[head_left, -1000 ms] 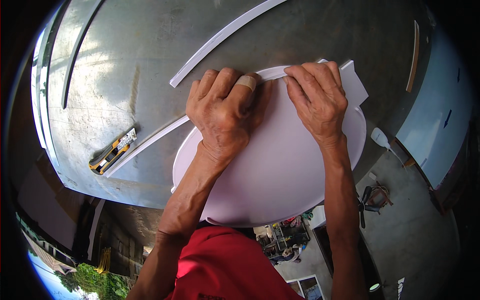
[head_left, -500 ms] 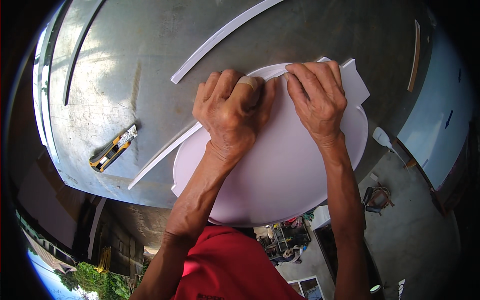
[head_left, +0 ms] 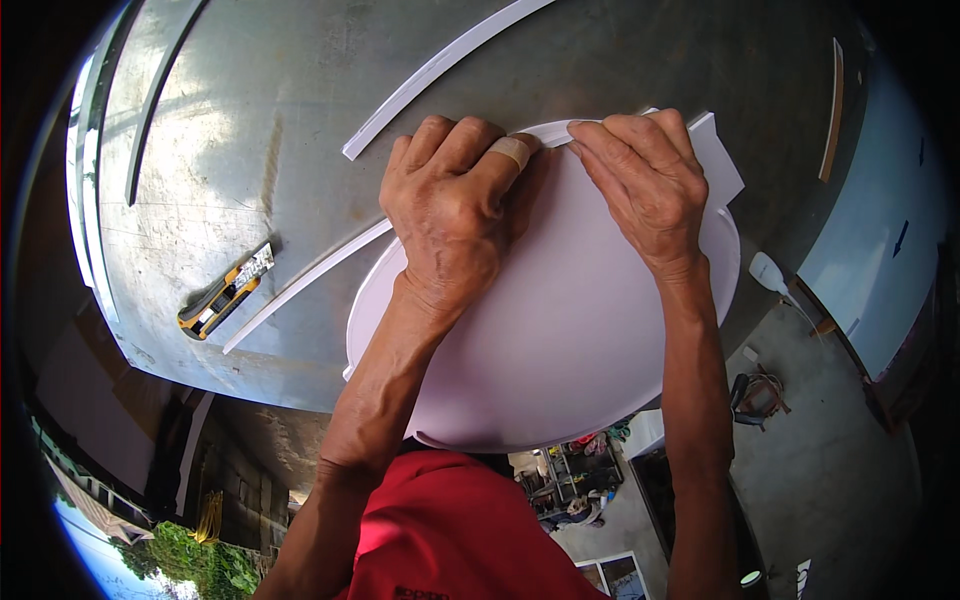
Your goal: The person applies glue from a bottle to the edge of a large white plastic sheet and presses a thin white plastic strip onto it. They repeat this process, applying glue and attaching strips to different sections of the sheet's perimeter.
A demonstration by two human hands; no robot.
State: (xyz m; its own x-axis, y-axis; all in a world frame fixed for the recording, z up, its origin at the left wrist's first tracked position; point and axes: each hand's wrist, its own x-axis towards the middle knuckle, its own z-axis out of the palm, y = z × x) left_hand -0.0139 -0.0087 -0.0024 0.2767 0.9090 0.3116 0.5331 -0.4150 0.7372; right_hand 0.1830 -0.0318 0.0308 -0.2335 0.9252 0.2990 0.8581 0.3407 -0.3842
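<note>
A rounded pale pinkish-white panel [head_left: 540,320] with a thin raised rim lies at the near edge of the metal table, partly overhanging it. A narrow white strip [head_left: 310,280] runs along its far rim, its loose tail sticking out over the table to the left. My left hand [head_left: 450,215], a bandage on one finger, is closed on the strip at the far rim. Just right of it, my right hand [head_left: 650,185] pinches the strip between thumb and fingers. An angular white piece [head_left: 718,160] juts out beyond my right hand. The left fingertips are partly hidden.
On the metal table [head_left: 300,120] lie a yellow and black utility knife [head_left: 222,295], another white strip [head_left: 440,75] and a dark strip [head_left: 160,100]. A brown-edged strip [head_left: 830,115] lies far right. A light blue board [head_left: 885,250] stands beyond it. Tools fill a rack [head_left: 575,480] below.
The strip's loose tail has swung left and away from me. My right hand has shifted slightly right along the rim, and my left hand slightly left. More strip shows between them.
</note>
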